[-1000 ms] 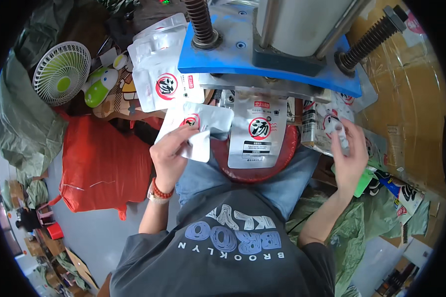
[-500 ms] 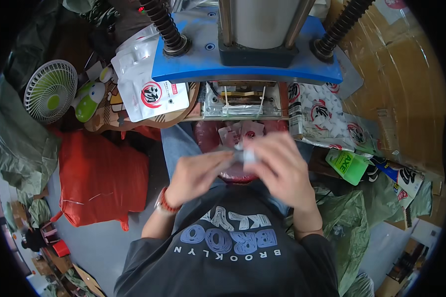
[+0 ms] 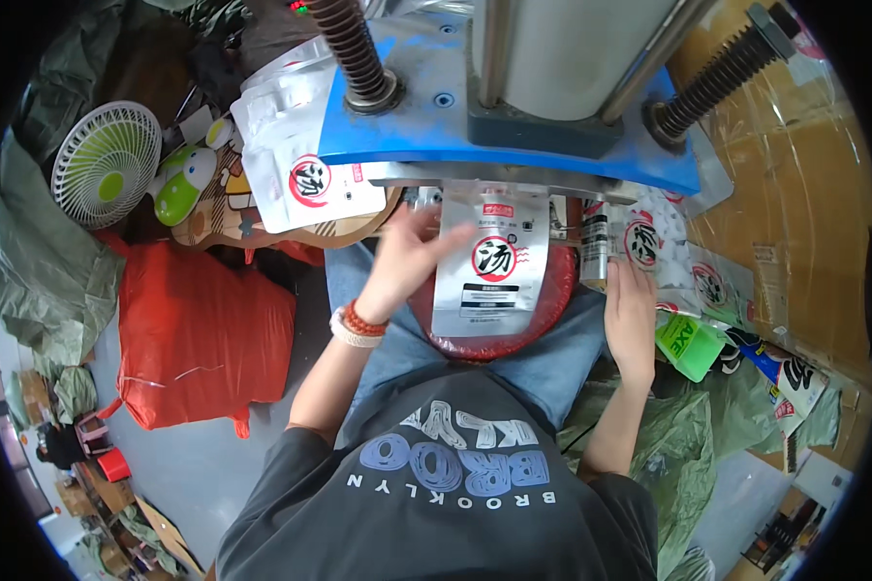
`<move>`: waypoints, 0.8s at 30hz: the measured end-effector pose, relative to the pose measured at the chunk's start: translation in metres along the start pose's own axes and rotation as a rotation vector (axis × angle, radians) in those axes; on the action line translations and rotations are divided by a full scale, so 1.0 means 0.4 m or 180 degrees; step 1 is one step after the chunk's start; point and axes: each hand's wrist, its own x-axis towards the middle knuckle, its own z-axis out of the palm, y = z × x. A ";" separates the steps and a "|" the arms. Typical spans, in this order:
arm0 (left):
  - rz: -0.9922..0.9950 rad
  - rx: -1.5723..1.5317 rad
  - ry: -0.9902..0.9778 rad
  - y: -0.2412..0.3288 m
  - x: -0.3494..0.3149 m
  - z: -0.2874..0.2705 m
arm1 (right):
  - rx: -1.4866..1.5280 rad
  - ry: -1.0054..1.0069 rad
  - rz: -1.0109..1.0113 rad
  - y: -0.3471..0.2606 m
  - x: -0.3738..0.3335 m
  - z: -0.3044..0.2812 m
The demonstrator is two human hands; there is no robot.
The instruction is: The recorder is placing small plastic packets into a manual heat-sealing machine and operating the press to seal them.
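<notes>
A silver-white pouch (image 3: pixel 491 281) with a red round mark hangs flat in front of the press, its upper end under the blue press plate (image 3: pixel 504 155). My left hand (image 3: pixel 404 259) is at the pouch's left edge, fingers spread and slightly blurred; whether they touch it is unclear. My right hand (image 3: pixel 632 302) lies with straight fingers at the near edge of the printed pouch material (image 3: pixel 641 242) to the right of the press, beside a curled silver edge (image 3: pixel 595 254). A round red shiny bundle (image 3: pixel 475 346) sits on my lap behind the pouch.
More pouches (image 3: pixel 310 189) lie on a wooden board at left, by a white-green fan (image 3: pixel 107 167). A large red bag (image 3: pixel 203 339) stands below. At right are a green container (image 3: pixel 690 346), green sheeting (image 3: pixel 664 436) and a cardboard wall (image 3: pixel 775 184). Springs (image 3: pixel 354 58) flank the press column.
My hands, together over my lap with a small blurred item, have parted: the left to the pouch, the right to the material at right. A pouch now hangs at the press. The view shifted slightly.
</notes>
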 end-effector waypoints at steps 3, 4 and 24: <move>0.1798 0.3784 0.2071 -0.045 0.012 -0.138 | 0.0798 0.0509 -0.0731 0.069 -0.041 0.016; 0.1541 0.4652 0.1995 -0.064 0.011 -0.175 | 0.1384 0.0243 -0.0388 0.084 -0.057 0.011; 0.2833 0.1745 -0.0477 0.111 -0.268 -0.047 | 0.2205 0.0977 -0.2768 -0.289 -0.102 -0.117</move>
